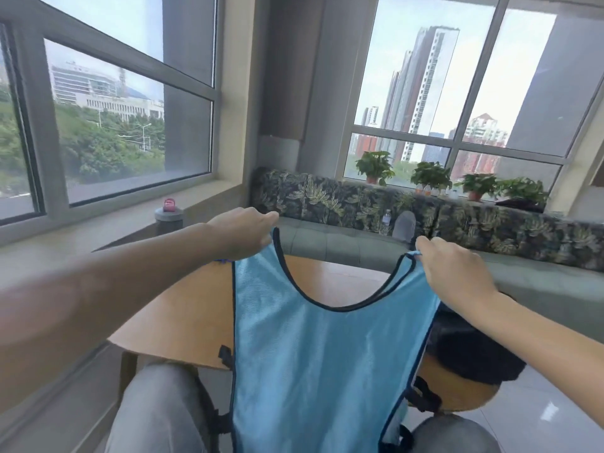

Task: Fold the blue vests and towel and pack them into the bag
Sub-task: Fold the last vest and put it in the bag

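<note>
Hanging from both hands' (243,232) (457,269) pinching grip, blue vest (320,354).

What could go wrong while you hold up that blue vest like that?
The left hand and right hand each pinch just one shoulder strap of the blue vest, so a strap might slip free and the vest would sag crooked. Its bottom hangs past the table edge onto the lap, so it may bunch up when laid down. The black side straps dangle loose and could get caught in the fold.
</note>
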`<action>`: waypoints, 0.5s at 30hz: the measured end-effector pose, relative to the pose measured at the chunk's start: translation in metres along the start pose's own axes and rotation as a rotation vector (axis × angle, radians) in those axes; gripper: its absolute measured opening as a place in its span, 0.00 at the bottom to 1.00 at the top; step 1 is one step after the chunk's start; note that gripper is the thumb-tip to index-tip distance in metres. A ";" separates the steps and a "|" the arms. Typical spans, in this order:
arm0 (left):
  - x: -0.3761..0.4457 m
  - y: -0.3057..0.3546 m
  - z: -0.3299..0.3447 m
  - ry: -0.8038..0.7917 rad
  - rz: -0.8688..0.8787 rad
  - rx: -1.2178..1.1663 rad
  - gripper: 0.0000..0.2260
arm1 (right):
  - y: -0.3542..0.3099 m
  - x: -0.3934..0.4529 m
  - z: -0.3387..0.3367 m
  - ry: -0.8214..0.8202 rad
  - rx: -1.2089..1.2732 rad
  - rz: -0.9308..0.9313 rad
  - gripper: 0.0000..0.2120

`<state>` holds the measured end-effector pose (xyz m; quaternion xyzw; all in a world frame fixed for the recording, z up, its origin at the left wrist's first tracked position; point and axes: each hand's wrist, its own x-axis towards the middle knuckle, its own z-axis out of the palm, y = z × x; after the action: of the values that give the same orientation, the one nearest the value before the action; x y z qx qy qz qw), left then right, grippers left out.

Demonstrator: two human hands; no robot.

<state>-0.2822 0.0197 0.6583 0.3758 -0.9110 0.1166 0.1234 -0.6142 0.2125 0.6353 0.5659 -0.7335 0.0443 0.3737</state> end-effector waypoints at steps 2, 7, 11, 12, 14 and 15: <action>0.012 -0.009 0.014 -0.016 0.006 0.009 0.05 | -0.002 0.006 0.019 -0.017 -0.017 0.004 0.16; 0.047 -0.031 0.059 -0.102 -0.042 -0.082 0.07 | -0.007 0.031 0.074 -0.086 0.028 0.040 0.23; 0.083 -0.044 0.108 -0.148 -0.061 0.018 0.07 | -0.010 0.053 0.134 -0.138 0.052 0.023 0.20; 0.092 -0.045 0.119 -0.153 -0.044 0.005 0.06 | -0.012 0.057 0.149 -0.153 0.051 0.017 0.16; 0.109 -0.047 0.143 -0.187 -0.013 -0.013 0.03 | -0.018 0.065 0.180 -0.171 0.063 0.013 0.12; 0.116 -0.047 0.155 -0.209 -0.005 0.002 0.01 | -0.020 0.068 0.197 -0.189 0.067 0.010 0.12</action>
<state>-0.3491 -0.1361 0.5545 0.3884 -0.9178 0.0774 0.0278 -0.7002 0.0550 0.5274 0.5763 -0.7663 0.0171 0.2836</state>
